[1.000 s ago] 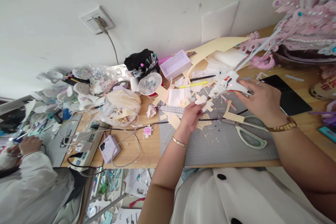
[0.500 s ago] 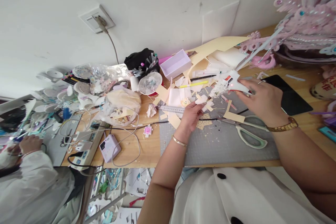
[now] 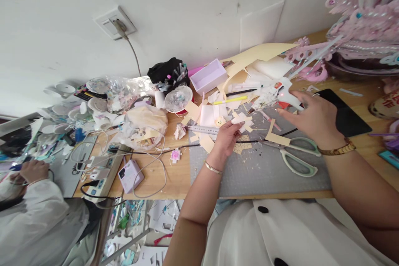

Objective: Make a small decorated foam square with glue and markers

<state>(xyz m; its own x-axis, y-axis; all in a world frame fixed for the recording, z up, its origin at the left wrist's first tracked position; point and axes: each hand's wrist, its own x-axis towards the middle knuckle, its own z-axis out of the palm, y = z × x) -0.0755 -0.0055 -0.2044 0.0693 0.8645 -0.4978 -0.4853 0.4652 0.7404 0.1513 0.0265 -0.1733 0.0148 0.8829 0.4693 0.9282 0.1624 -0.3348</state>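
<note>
My left hand [image 3: 227, 136] pinches a small white paper piece [image 3: 239, 119] above the grey cutting mat [image 3: 249, 170]. Farther right, my right hand [image 3: 311, 117] grips a white hot glue gun [image 3: 280, 93] with a red light on it. Its nozzle points left toward the paper piece, a short gap away. Cream paper scraps [image 3: 276, 137] and a metal ruler [image 3: 204, 129] lie around both hands. White-handled scissors [image 3: 296, 160] rest on the mat under my right wrist.
A black tablet [image 3: 346, 116] lies at the right beside pink decorations [image 3: 358, 20]. A lilac box [image 3: 208, 75], plastic bags, cables and a small lilac device [image 3: 131, 174] crowd the wooden table. Another person in white [image 3: 34, 208] works at the far left.
My right hand has drawn the glue gun to the right and slightly up, away from the paper piece. My left hand stays where it was.
</note>
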